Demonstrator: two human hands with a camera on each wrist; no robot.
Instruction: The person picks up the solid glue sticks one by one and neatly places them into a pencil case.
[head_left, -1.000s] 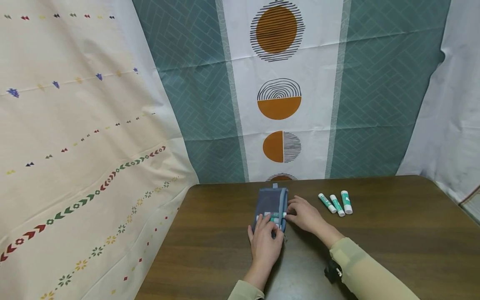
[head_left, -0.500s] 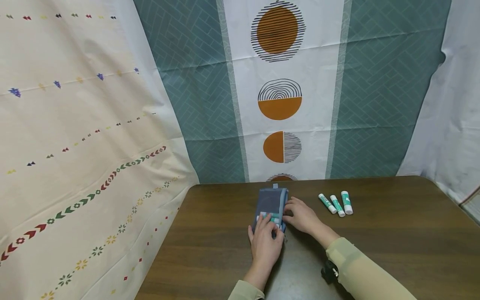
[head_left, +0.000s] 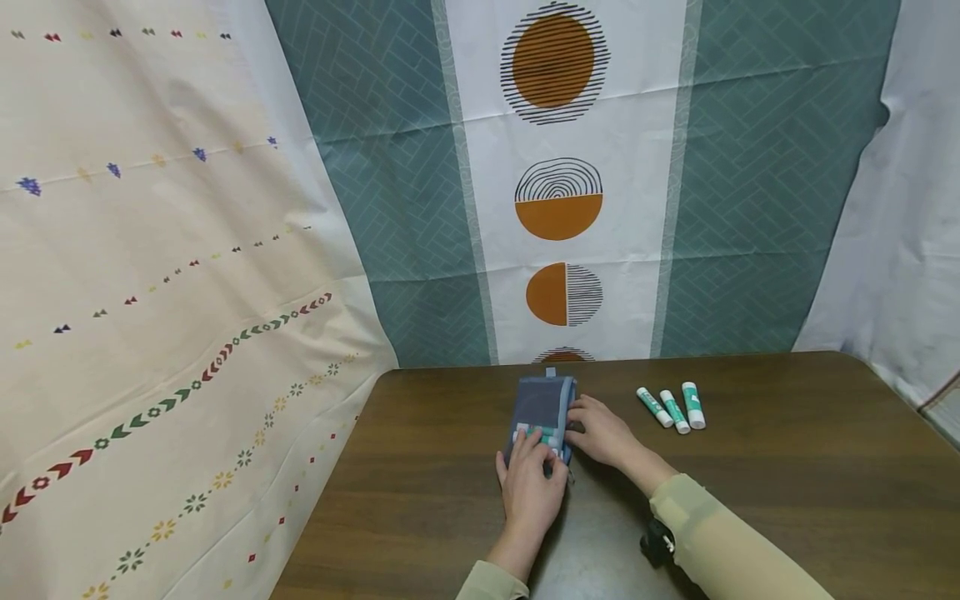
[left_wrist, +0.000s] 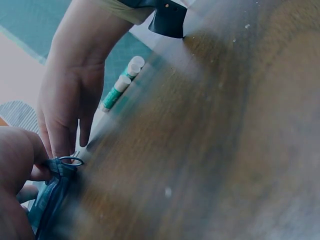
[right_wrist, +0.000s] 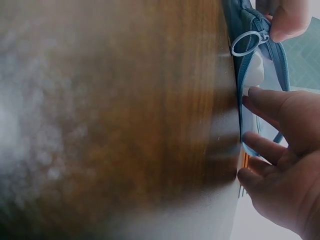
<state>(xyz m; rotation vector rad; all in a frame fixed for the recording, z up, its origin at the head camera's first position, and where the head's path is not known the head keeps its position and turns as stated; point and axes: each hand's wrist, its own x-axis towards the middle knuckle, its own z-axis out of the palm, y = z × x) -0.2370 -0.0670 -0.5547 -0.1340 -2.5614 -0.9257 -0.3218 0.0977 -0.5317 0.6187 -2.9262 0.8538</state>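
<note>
A blue zip pouch (head_left: pixel 538 400) with a see-through mesh front lies on the table; white-and-green glue sticks (head_left: pixel 542 432) show through the mesh. My left hand (head_left: pixel 531 492) lies over its near part, and the thumb and a finger pinch the zipper end, by the pull ring (right_wrist: pixel 246 43). The zipper side gapes open. At that opening is my right hand (head_left: pixel 606 431), fingers fairly straight; its fingertips (right_wrist: pixel 254 93) reach in and touch the white end of a glue stick (right_wrist: pixel 255 70). The pouch partly hides that stick.
Several loose things lie right of the pouch: a slim glue stick (head_left: pixel 655 407), another one (head_left: pixel 675 411) and a thicker one (head_left: pixel 693 405). The brown wooden table (head_left: pixel 787 467) meets a patterned cloth (head_left: pixel 420 317) at its back edge. Cream cloth (head_left: pixel 225 400) hangs at the left.
The white glue stick end that stuck out of the pouch's right side has gone inside, and my right hand has shifted slightly left with it. The left hand stays put.
</note>
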